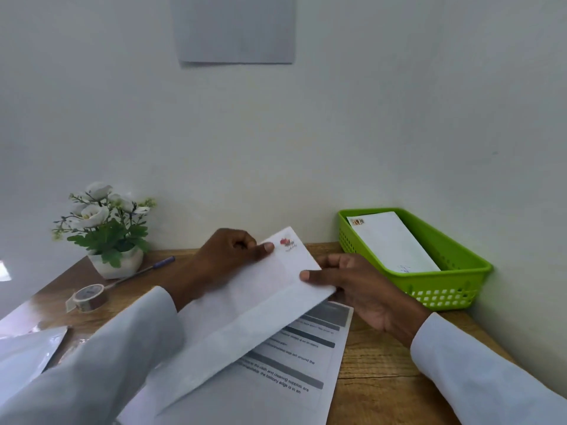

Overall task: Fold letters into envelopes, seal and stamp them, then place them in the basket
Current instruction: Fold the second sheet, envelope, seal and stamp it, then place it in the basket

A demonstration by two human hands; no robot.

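Note:
A long white envelope (245,305) with a red stamp (287,243) at its far corner is held tilted above the desk. My left hand (227,256) pinches its far left edge, thumb beside the stamp. My right hand (359,286) grips its right edge, thumb on top and fingers beneath. Under the envelope lies a printed letter sheet (288,363) flat on the wood. The green plastic basket (454,289) stands at the back right against the wall, with one stamped white envelope (389,240) lying in it.
A roll of brown tape (90,297) and a blue pen (144,269) lie at the left. A white pot of artificial flowers (107,228) stands at the back left. A clear plastic sleeve (27,354) lies at the near left. Walls close off the desk's back and right sides.

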